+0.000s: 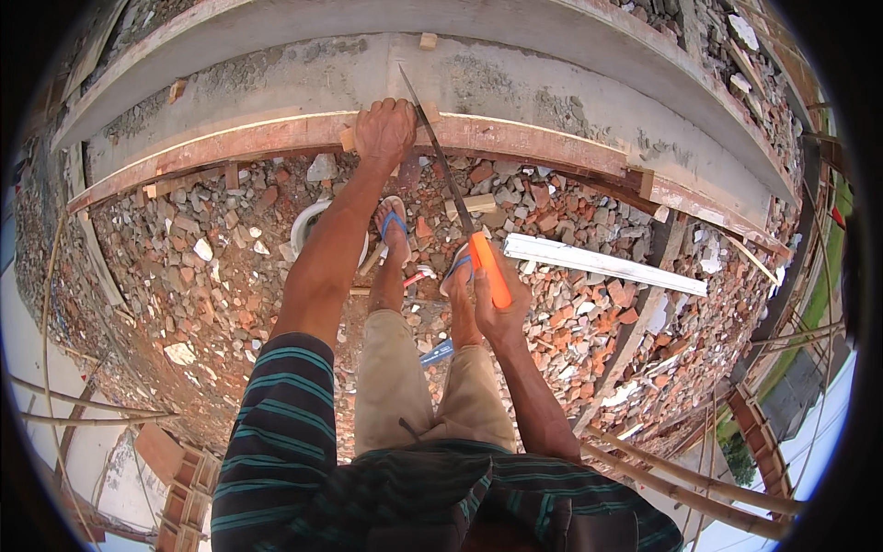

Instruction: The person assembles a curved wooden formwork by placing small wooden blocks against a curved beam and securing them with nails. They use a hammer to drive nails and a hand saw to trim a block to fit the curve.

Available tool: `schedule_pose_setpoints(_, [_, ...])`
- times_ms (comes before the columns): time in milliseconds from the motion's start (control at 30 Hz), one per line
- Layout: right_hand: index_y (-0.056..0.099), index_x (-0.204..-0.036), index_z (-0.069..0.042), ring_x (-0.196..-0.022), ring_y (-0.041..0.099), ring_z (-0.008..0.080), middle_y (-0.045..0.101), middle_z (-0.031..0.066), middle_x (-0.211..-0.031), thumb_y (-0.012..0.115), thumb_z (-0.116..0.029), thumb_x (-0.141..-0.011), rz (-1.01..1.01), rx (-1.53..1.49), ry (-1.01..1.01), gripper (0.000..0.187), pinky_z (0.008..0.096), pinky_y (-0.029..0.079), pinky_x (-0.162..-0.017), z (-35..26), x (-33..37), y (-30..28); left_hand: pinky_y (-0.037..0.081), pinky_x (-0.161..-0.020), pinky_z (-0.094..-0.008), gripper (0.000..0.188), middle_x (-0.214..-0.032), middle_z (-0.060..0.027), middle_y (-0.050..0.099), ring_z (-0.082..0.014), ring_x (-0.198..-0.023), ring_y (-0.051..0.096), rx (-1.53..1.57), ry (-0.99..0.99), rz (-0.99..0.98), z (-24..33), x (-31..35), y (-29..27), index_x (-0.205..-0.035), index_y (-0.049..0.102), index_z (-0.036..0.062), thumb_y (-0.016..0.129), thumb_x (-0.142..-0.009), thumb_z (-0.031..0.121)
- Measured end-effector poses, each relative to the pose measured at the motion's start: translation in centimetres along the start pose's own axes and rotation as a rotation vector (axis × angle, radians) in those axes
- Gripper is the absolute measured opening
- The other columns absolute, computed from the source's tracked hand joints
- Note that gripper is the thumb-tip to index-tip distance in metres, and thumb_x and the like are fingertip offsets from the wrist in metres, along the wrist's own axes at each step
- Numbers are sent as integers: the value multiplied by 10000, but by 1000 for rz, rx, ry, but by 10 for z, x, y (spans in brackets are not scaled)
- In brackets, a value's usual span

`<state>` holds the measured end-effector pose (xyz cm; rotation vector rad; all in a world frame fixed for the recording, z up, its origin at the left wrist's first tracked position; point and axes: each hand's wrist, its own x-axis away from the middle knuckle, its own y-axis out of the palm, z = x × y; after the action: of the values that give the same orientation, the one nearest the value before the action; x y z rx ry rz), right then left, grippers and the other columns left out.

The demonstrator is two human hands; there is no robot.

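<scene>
My right hand (504,299) is wrapped round the orange handle of a handsaw (452,184). Its narrow dark blade points up and away to the left, passing just right of my left hand. With fingers curled, my left hand (384,131) grips a small piece of wood (348,139) at the top edge of a long formwork board (285,132). Pale wood shows on either side of that hand, and the middle of the piece is hidden under it. The blade crosses by its right end; I cannot tell whether the teeth touch it.
Behind the board runs a grey concrete beam (515,83) with a small wood block (429,40) on it. Broken brick rubble (552,322) covers the ground round my sandalled feet. A white bar (607,264), a round white bucket-like rim (302,224) and a wood offcut (474,204) lie there.
</scene>
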<state>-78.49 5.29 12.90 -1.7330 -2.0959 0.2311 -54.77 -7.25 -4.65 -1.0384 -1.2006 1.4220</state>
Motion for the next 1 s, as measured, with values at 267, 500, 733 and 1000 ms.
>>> schedule_pose_setpoints(267, [585,-1267,-27,-825,695,210,700,135,-996,562,-157,-949,-50,1,4,344,314,544,-748,4,13,-5,494,-700,-416,246,-823,-54,648,-247,-825,642,-42,-34,-43,-6,-12,0,-828,635,112,483,-949,265])
schedule_pose_setpoints(500, [594,-1232,2,-707,685,199,695,167,-861,592,-137,-927,-30,-51,20,335,321,528,-635,6,-73,46,498,-703,-417,209,-855,-65,642,-246,-834,639,-70,41,-78,2,-11,-1,-852,627,105,494,-936,243])
schedule_pose_setpoints(733, [574,-1291,-20,-835,718,242,691,159,-1100,521,-198,-960,-98,121,4,379,323,568,-700,7,42,-25,494,-723,-428,237,-846,-73,642,-264,-829,639,-4,-38,-12,-1,-3,-1,-880,639,93,476,-955,249])
schedule_pose_setpoints(1000, [603,-1215,20,-643,648,204,685,156,-788,614,-118,-896,-26,-77,9,348,322,505,-599,8,-100,51,490,-719,-433,275,-851,-72,648,-271,-842,641,-27,-2,-86,3,-11,-2,-873,647,91,462,-966,271])
